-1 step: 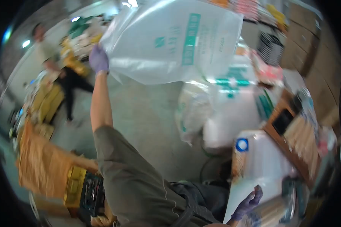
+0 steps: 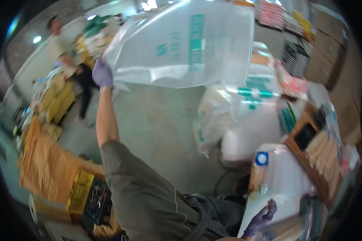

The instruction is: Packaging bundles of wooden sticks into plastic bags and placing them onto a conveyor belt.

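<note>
Head view shows the left hand (image 2: 103,74), whose fingers are grasping one end of a big clear bag (image 2: 169,52), spread out above the floor (image 2: 149,116). The right hand (image 2: 262,219) has its fingers released, slightly bent, near the bench (image 2: 250,211).

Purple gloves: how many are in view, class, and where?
2: one on the left hand, gripping the raised bag; one on the right hand, lower right. More may be hidden.
</note>
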`<state>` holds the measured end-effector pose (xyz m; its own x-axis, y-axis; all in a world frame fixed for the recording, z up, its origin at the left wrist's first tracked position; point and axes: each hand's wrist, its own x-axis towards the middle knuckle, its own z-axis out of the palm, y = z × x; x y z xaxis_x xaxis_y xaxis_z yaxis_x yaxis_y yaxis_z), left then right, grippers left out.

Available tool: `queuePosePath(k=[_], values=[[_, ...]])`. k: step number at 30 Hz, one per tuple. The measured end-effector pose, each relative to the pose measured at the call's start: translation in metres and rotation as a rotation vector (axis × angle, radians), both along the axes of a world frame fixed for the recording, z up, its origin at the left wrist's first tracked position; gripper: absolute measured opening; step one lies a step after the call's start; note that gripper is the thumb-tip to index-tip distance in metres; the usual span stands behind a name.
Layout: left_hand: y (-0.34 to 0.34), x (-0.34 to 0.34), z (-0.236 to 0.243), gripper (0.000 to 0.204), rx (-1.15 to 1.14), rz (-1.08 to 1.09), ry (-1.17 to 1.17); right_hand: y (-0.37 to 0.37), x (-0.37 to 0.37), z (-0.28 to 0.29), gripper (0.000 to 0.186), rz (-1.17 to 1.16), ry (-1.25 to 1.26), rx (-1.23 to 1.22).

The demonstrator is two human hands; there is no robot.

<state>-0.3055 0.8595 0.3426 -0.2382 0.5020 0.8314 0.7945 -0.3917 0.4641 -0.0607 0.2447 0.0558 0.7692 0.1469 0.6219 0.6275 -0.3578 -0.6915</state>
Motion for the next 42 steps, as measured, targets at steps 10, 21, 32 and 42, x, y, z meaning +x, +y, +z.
queuePosePath(k=[10,21,32,42], values=[[-0.267,0.01,-0.143,0.01,-0.168,-0.747,0.613,0.15,-0.071,0.056,0.047,1.039,0.737,0.379],[-0.219,0.103,-0.264,0.024,-1.041,-0.89,-0.233,0.157,0.015,-0.055,0.023,-0.057,0.54,-0.669],[-0.235,0.06,-0.295,0.029,-0.962,-1.244,0.293,0.154,-0.032,-0.129,0.039,0.618,0.921,-1.065],[-0.249,0.214,-0.411,0.027,-0.072,-1.619,1.397,0.146,-0.099,-0.09,0.03,1.196,0.47,-0.919]])
